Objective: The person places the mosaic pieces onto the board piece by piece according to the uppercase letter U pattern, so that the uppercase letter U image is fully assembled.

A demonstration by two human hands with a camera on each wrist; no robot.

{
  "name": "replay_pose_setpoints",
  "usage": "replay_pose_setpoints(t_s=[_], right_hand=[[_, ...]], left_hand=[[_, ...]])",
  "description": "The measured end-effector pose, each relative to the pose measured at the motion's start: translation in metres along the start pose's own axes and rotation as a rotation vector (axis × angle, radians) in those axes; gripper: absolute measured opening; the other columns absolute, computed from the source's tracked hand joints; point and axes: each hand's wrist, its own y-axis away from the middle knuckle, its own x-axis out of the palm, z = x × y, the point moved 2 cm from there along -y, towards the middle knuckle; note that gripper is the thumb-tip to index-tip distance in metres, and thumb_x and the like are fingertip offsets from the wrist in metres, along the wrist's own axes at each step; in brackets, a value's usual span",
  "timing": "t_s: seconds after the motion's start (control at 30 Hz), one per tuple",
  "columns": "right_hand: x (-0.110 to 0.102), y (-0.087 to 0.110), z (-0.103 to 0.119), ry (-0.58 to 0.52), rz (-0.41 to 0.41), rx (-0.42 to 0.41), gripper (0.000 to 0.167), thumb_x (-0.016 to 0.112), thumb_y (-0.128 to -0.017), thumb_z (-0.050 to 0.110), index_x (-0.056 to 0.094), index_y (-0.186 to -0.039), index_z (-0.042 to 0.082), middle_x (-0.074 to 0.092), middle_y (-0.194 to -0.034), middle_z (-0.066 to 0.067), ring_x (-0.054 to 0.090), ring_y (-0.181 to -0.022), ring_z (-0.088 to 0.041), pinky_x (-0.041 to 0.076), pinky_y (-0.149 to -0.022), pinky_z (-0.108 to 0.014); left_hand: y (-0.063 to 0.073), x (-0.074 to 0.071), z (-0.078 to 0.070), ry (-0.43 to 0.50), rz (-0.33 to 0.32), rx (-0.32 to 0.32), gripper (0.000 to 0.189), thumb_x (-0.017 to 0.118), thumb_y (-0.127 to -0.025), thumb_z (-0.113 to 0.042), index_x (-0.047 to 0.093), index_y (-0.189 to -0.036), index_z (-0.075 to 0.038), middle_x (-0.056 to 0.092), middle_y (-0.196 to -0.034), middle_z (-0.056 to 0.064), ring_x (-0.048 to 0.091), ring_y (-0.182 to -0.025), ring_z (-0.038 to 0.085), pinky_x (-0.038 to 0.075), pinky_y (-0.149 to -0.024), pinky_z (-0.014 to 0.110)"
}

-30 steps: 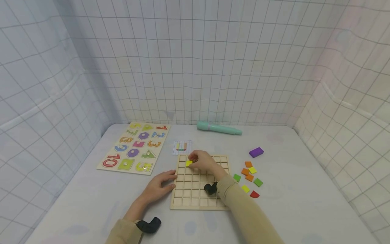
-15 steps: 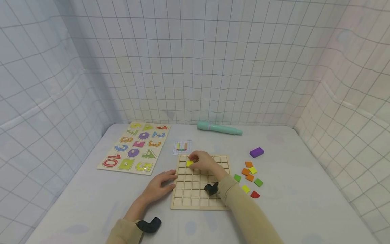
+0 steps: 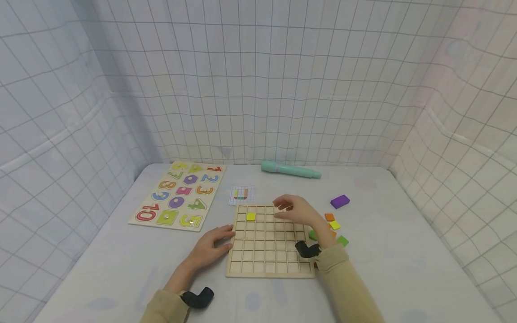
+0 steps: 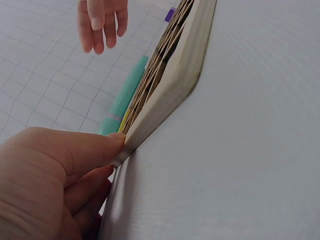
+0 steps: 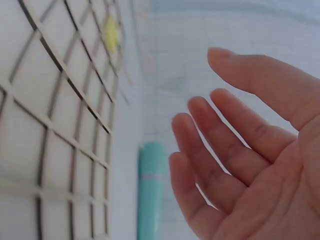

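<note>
A yellow square tile point(image 3: 251, 217) lies in a cell near the upper left corner of the wooden grid board point(image 3: 259, 246). My left hand point(image 3: 210, 246) rests against the board's left edge, thumb and fingertips touching its side, as the left wrist view also shows at the wooden rim point(image 4: 185, 75). My right hand point(image 3: 296, 210) is over the board's upper right part, its fingers apart and loosely bent. Nothing is between the right hand's fingers point(image 5: 215, 135) in the right wrist view.
Right of the board lie orange point(image 3: 329, 217), yellow point(image 3: 335, 225) and green tiles point(image 3: 342, 241), partly behind the right arm, and a purple block point(image 3: 340, 201). Behind it are a small pattern card point(image 3: 242, 195) and a teal pen-shaped object point(image 3: 291, 170). A number puzzle point(image 3: 177, 196) lies left.
My right hand has let go of the yellow tile and moved right, across the board. The tile stays in its cell. My left hand has kept its place at the board's edge.
</note>
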Motion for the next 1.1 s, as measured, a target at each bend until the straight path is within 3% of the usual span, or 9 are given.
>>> replay_pose_setpoints(t_s=[0.17, 0.33, 0.47, 0.57, 0.83, 1.1], right_hand=[[-0.030, 0.028, -0.004, -0.052, -0.088, 0.012, 0.042, 0.071, -0.085, 0.024, 0.060, -0.121, 0.005, 0.061, -0.118, -0.013, 0.058, -0.107, -0.025, 0.046, -0.095, -0.043], [-0.050, 0.052, -0.011, -0.069, -0.166, 0.083, 0.043, 0.071, -0.085, 0.028, 0.060, -0.121, 0.009, 0.060, -0.120, -0.015, 0.057, -0.109, -0.027, 0.045, -0.096, -0.045], [-0.059, 0.065, -0.019, -0.073, -0.210, 0.146, 0.044, 0.071, -0.084, 0.034, 0.060, -0.122, 0.013, 0.060, -0.120, -0.013, 0.057, -0.107, -0.027, 0.053, -0.082, -0.042], [-0.064, 0.070, -0.024, -0.103, -0.228, 0.161, 0.044, 0.071, -0.084, 0.034, 0.061, -0.121, 0.012, 0.059, -0.121, -0.015, 0.057, -0.106, -0.030, 0.056, -0.073, -0.042], [-0.067, 0.079, -0.043, -0.111, -0.237, 0.167, 0.043, 0.072, -0.084, 0.027, 0.061, -0.119, 0.005, 0.060, -0.119, -0.019, 0.058, -0.106, -0.031, 0.055, -0.077, -0.031], [-0.068, 0.085, -0.060, -0.133, -0.259, 0.172, 0.041, 0.071, -0.084, 0.025, 0.061, -0.117, 0.002, 0.060, -0.119, -0.018, 0.059, -0.105, -0.030, 0.053, -0.083, -0.033]], left_hand=[[0.000, 0.000, 0.003, -0.005, -0.004, -0.019, 0.035, 0.068, -0.085, -0.014, 0.064, -0.117, -0.002, 0.052, -0.134, 0.014, 0.043, -0.127, 0.033, 0.027, -0.110, 0.049], [0.000, 0.000, 0.003, -0.001, -0.004, -0.018, 0.034, 0.069, -0.084, -0.013, 0.065, -0.116, -0.001, 0.053, -0.133, 0.014, 0.044, -0.127, 0.032, 0.027, -0.111, 0.048], [0.000, 0.000, 0.003, 0.002, -0.008, -0.010, 0.034, 0.069, -0.084, -0.012, 0.065, -0.116, -0.001, 0.053, -0.133, 0.014, 0.044, -0.127, 0.032, 0.027, -0.110, 0.047], [0.000, 0.000, 0.003, 0.007, -0.011, -0.004, 0.034, 0.069, -0.084, -0.012, 0.065, -0.116, 0.000, 0.053, -0.133, 0.014, 0.045, -0.126, 0.033, 0.027, -0.110, 0.047], [0.000, 0.001, 0.004, -0.008, -0.006, -0.019, 0.034, 0.068, -0.085, -0.015, 0.065, -0.117, -0.003, 0.053, -0.134, 0.013, 0.044, -0.127, 0.033, 0.028, -0.110, 0.050], [0.000, 0.002, 0.004, -0.007, -0.002, -0.034, 0.034, 0.068, -0.085, -0.015, 0.065, -0.117, -0.004, 0.052, -0.135, 0.012, 0.043, -0.128, 0.032, 0.027, -0.111, 0.048]])
